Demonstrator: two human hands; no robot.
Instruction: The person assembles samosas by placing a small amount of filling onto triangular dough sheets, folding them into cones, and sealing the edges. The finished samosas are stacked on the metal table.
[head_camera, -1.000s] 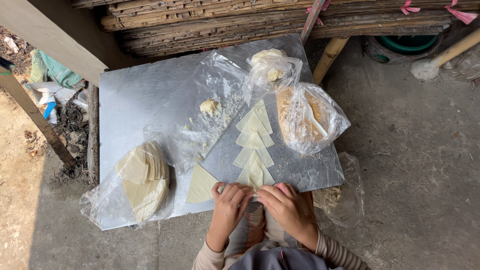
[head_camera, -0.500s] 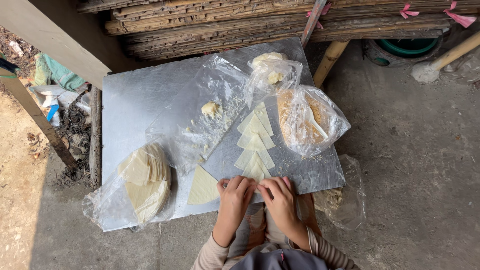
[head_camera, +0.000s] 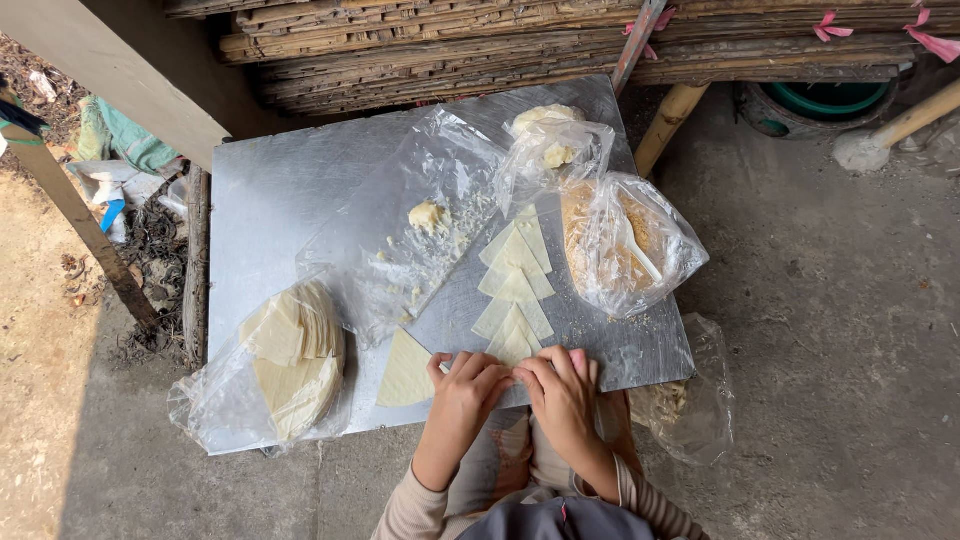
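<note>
My left hand (head_camera: 468, 391) and my right hand (head_camera: 563, 388) meet at the near edge of a metal sheet (head_camera: 290, 190), fingers curled together over a small piece of pale dough wrapper that is mostly hidden under them. Just beyond the fingertips lies a row of folded triangular wrappers (head_camera: 515, 280). A single flat triangular wrapper (head_camera: 405, 370) lies left of my left hand. A lump of pale filling (head_camera: 427, 215) sits on a clear plastic sheet (head_camera: 420, 240) further back.
A stack of wrappers in a plastic bag (head_camera: 290, 355) lies at the near left. A bag of brownish food (head_camera: 620, 245) and a smaller bag of dough (head_camera: 548, 140) are at the right. Bamboo poles (head_camera: 560, 40) run along the back. Another bag (head_camera: 690, 400) lies on the concrete.
Both hands have shifted slightly left and closer together along the sheet's near edge, fingers now bunched over the wrapper piece.
</note>
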